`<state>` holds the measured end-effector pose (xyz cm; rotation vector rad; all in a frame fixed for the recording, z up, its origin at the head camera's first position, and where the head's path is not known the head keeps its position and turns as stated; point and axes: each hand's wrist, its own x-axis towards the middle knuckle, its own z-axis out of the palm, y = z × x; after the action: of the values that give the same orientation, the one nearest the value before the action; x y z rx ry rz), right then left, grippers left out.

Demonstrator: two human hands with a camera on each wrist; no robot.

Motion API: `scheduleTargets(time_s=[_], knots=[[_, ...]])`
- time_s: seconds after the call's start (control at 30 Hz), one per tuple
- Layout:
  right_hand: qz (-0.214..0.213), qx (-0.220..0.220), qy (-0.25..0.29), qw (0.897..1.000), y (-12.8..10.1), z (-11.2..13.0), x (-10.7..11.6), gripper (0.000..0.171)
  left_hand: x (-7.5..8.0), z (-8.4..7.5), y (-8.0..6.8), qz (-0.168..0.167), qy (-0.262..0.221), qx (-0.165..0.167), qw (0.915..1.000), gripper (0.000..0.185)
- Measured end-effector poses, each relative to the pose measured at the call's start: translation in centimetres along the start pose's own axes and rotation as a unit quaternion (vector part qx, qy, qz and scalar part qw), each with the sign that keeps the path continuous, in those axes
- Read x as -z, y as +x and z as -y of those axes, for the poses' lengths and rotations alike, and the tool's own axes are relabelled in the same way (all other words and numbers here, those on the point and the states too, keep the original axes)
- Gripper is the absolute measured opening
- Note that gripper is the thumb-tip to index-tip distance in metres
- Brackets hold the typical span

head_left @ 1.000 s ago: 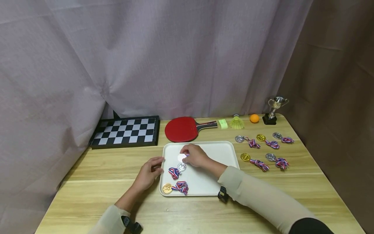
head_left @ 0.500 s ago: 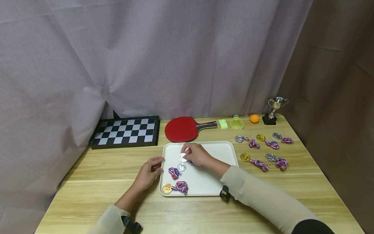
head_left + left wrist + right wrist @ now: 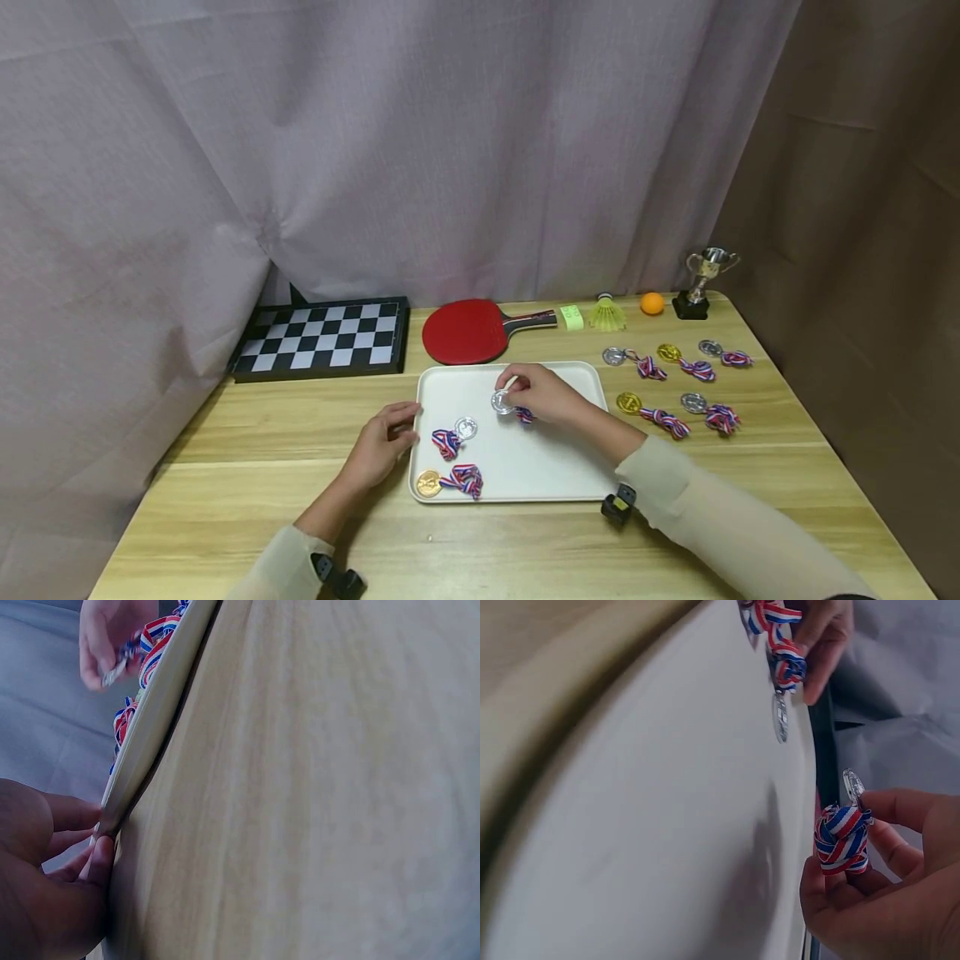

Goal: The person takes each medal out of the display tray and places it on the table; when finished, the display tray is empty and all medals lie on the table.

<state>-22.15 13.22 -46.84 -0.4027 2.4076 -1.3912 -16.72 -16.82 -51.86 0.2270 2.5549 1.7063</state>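
Note:
My right hand [image 3: 546,393] pinches a silver medal [image 3: 502,402] above the white tray [image 3: 540,475]. Its knotted red, white and blue ribbon [image 3: 843,840] hangs by the fingers in the right wrist view. At the tray's left side my left hand [image 3: 381,446] holds the rim, thumb and fingertips meeting at the edge in the left wrist view. Inside the tray, a second silver medal [image 3: 466,428] lies with its ribbon to the left. Closer to the front rim is a gold medal [image 3: 429,483], ribbon to the right.
Right of the tray lie several gold and silver medals [image 3: 629,403]. Along the back stand a chessboard [image 3: 322,337], a red table tennis bat [image 3: 465,332], a small green block [image 3: 572,317], a shuttlecock [image 3: 607,313], an orange ball [image 3: 652,303] and a trophy cup [image 3: 701,283].
My right hand has moved to the right over the tray with the silver medal, away from the other silver one. The left hand has stayed at the rim.

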Motion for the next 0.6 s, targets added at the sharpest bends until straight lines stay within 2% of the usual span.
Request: scheduleTargets(time_s=[0.23, 0.33, 0.6], knots=[[0.022, 0.005, 0.031, 0.999, -3.5, -1.0, 3.2, 0.018, 0.0, 0.1, 0.0, -0.001, 0.006, -0.001, 1.0000, 0.042], [0.022, -0.006, 0.045, 0.999, -5.1, -1.8, 4.6, 0.021, 0.0, 0.0, 0.0, -0.002, 0.010, -0.003, 0.9999, 0.042], [-0.020, -0.017, 0.068, 0.997, -9.6, -3.6, 8.7, 0.035, 0.1, 0.0, 0.0, -0.002, 0.016, 0.000, 0.9999, 0.043]])
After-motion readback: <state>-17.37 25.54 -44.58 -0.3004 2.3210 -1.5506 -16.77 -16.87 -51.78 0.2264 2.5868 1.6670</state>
